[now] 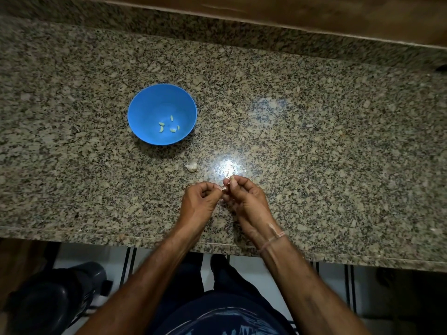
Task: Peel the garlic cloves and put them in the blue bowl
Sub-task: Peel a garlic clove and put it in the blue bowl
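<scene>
The garlic clove (224, 188) in the grip shows pale white with a pinkish tinge, and just beyond it to the left lies an off-white garlic piece (191, 167). Farther off on that side, the blue bowl (145, 110) is a plain bright blue and its peeled cloves (160, 128) pale yellow-green — all on a granite countertop (314, 141) speckled beige, grey and black. Behind the grip, a faded pink thread (273, 239) rings the right wrist.

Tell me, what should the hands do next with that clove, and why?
Probably pull the skin away with the right hand while the left hand holds the garlic clove: both pinch it between them above the counter, away from the blue bowl, where peeled cloves lie.
</scene>
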